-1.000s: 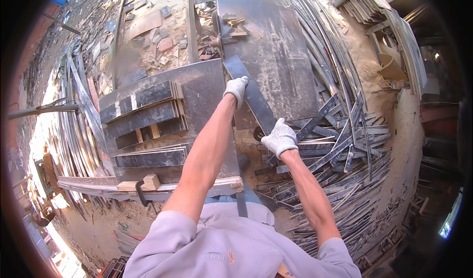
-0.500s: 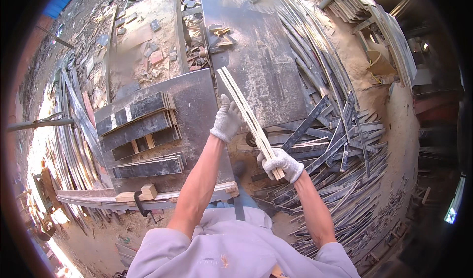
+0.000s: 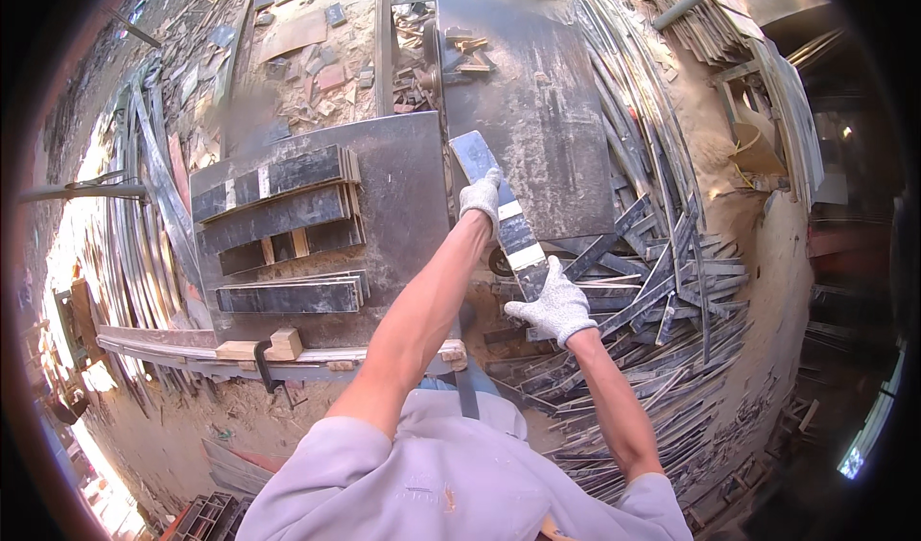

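Note:
A bundle of dark-faced plywood strips (image 3: 515,232) with pale bands slants across the space in front of me, its broad face turned up. My left hand (image 3: 482,199), in a pale knit glove, is closed around its upper half. At the lower end, my right hand (image 3: 556,306), gloved alike, lies against the strips with thumb and forefinger spread apart; its other fingers are partly hidden. Left of the hands, stacks of similar dark plywood strips (image 3: 278,234) rest on a dark metal-looking tabletop (image 3: 408,172). A shorter stack (image 3: 288,297) lies nearest me there.
A clamp (image 3: 264,364) and a wood block (image 3: 285,343) sit at the table's front rail. Another dark panel (image 3: 528,109) extends beyond the table. Long strips lie heaped on the right (image 3: 633,301) and stand at the left (image 3: 144,224). Offcuts (image 3: 331,76) litter the ground ahead.
The bundle has rolled from edge-on to broad face up. My left hand has moved from beside it to gripping it. My right hand's fingers have loosened from around the lower end.

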Available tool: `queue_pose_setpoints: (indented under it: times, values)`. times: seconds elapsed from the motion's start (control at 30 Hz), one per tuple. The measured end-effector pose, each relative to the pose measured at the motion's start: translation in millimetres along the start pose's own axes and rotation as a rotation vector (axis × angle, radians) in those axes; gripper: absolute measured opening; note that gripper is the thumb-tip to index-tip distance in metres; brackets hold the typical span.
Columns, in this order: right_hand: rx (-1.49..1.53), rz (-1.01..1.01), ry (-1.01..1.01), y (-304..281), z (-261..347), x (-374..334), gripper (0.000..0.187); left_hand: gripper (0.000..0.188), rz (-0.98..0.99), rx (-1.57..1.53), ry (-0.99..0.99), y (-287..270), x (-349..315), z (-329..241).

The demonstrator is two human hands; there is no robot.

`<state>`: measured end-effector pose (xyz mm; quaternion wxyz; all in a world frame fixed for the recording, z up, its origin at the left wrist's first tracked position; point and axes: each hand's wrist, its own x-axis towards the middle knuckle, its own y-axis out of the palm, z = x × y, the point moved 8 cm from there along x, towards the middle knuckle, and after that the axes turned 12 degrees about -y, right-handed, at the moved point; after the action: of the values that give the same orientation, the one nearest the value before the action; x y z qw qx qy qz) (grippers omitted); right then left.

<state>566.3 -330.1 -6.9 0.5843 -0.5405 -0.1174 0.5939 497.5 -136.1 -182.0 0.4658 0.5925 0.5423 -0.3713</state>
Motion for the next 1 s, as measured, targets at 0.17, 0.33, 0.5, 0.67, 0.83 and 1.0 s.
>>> queue_pose_setpoints:
  times: [0.17, 0.33, 0.5, 0.67, 0.83, 1.0]
  values:
    - [-0.074, 0.114, 0.084, -10.7, 6.5, 23.0, 0.067, 0.063, -0.107, 0.224, 0.073, -6.0, 17.6, -18.0]
    - [-0.086, 0.092, 0.082, -14.3, 3.0, 34.5, 0.07, 0.065, -0.028, 0.263, 0.128, 4.0, 42.5, -26.5]
    - [-0.086, 0.104, 0.075, -16.2, 8.3, 42.4, 0.076, 0.062, -0.043, 0.28, 0.132, 3.0, 41.2, -36.8]
    - [-0.099, 0.116, 0.092, -12.1, 8.8, 46.8, 0.085, 0.056, -0.061, 0.337, 0.136, 6.4, 1.4, -54.2]
    - [-0.102, 0.129, 0.099, -16.2, 13.7, 53.2, 0.089, 0.055, -0.056, 0.35, 0.15, 8.5, -5.6, -65.5]
    - [-0.109, 0.152, 0.097, -21.3, 17.5, 57.6, 0.102, 0.056, -0.101, 0.343, 0.137, 6.6, 11.2, -67.4]
